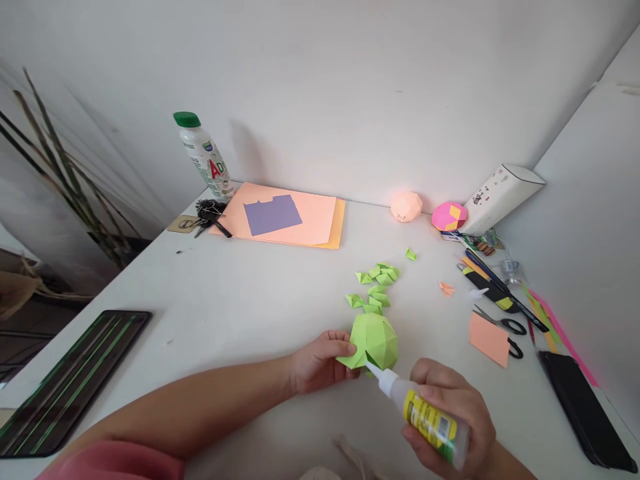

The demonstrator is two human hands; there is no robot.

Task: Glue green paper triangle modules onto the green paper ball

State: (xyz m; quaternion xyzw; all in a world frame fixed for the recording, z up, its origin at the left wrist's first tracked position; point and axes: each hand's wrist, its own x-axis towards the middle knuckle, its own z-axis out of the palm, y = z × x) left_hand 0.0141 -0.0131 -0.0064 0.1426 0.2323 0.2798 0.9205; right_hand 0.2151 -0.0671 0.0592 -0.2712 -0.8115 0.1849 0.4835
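My left hand grips the left side of a green folded-paper ball near the front of the table. One flap sticks out at the ball's lower left, beside a dark gap in the paper. In my right hand is a glue bottle with a yellow label, tilted so its white nozzle meets the ball at that gap. Whether glue is coming out cannot be made out. Just behind the ball lie several small green folded-paper pieces.
Peach paper sheets and a drink bottle stand at the back left. A peach ball and a pink-yellow ball sit by the wall. Scissors, pens and a black case lie right; a dark tablet lies left.
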